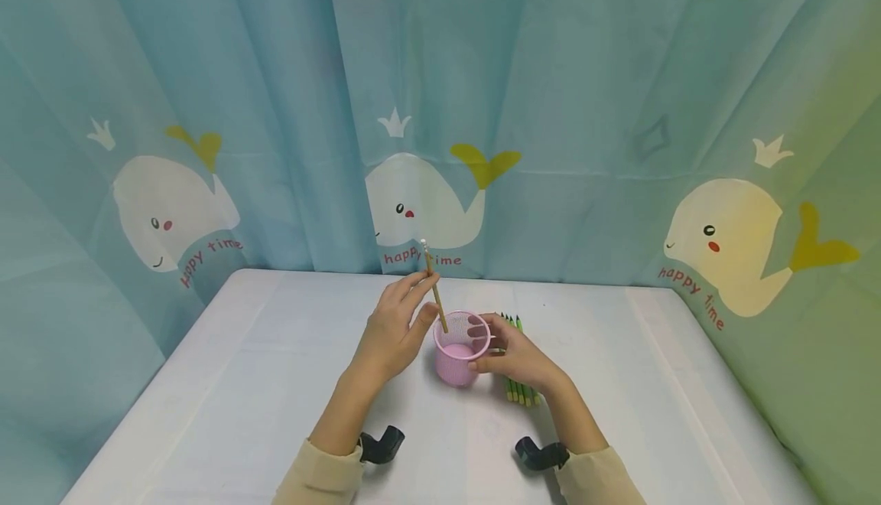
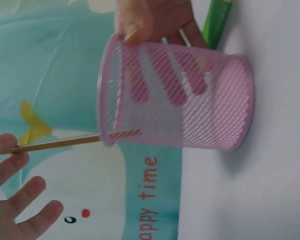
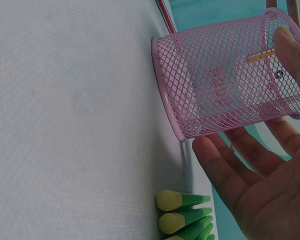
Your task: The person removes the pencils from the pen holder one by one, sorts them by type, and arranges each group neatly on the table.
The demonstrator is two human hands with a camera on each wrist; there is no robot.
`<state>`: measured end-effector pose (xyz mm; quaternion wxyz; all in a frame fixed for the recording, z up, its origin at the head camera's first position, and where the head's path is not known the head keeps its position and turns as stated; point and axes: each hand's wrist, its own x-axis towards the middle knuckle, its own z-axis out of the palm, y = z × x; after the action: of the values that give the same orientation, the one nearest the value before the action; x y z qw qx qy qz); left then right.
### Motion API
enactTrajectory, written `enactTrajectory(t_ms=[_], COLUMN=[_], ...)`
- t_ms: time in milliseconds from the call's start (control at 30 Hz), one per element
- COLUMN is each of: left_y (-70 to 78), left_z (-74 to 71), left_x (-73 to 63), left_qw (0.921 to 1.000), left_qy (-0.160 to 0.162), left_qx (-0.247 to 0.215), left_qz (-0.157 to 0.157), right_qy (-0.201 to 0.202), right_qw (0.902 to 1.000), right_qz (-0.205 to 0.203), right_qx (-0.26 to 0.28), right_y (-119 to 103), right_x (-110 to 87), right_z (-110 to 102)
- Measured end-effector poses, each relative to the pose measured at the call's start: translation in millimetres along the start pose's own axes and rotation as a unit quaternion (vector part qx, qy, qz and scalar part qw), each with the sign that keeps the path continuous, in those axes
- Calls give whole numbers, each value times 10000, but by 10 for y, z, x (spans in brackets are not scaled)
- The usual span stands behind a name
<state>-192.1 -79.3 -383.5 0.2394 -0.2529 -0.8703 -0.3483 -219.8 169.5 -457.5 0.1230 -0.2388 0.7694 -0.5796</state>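
Between the fingertips and thumb of my left hand [image 1: 394, 330], a slim yellow-brown pencil [image 1: 443, 320] with a pale upper end is pinched. It slants down, and its lower end is inside the mouth of a pink mesh pen cup [image 1: 454, 372]. The left wrist view shows the pencil [image 2: 70, 142] passing the rim, its tip seen through the mesh well above the base. My right hand [image 1: 521, 357] holds the cup from the right, thumb at the near side of the rim and fingers spread along the far side. Seen from the right wrist, the cup [image 3: 215, 82] contains nothing else.
Several green pencils [image 1: 521, 396] with yellow-green ends lie side by side on the white table [image 1: 275, 382], partly under my right hand. A blue-green curtain [image 1: 585, 214] printed with whales hangs behind the table's back edge.
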Motion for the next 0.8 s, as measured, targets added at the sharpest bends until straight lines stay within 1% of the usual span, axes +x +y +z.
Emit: enactTrajectory(t_ms=[100, 200, 300, 400, 467, 533, 633, 700, 800], left_y=[-36, -77, -126, -165, -178, -182, -172, -145, -39], left_z=[-62, -118, -156, -177, -190, -202, -225, -251, -336], left_x=[17, 31, 36, 37, 40, 45, 51, 58, 67], left_qw=[9991, 9961, 9914, 9848, 9786, 9716, 9632, 9609, 9598], left_qy=[159, 334, 551, 707, 754, 757, 755, 771, 764], left_qx=[-381, -815, -1184, -1580, -1914, -2227, -2530, -2591, -2610], left_qz=[-64, -14, 109, 106, -36, -243, -504, -600, -695], right_qy=[-4, 0, -19, -32, -30, -8, 14, 21, 16], right_qw=[10000, 10000, 10000, 10000, 10000, 10000, 10000, 10000, 10000], right_qz=[-28, -40, -52, -53, -53, -23, 24, 46, 25], right_qx=[11, 11, -11, -11, -11, 2, -49, -50, -55], right_y=[-3, 3, 14, 19, 15, 9, -3, -10, -15], right_x=[4, 5, 4, 0, -3, -6, -10, -13, -16], right_z=[2, 1, 2, 4, 6, 9, 10, 10, 8])
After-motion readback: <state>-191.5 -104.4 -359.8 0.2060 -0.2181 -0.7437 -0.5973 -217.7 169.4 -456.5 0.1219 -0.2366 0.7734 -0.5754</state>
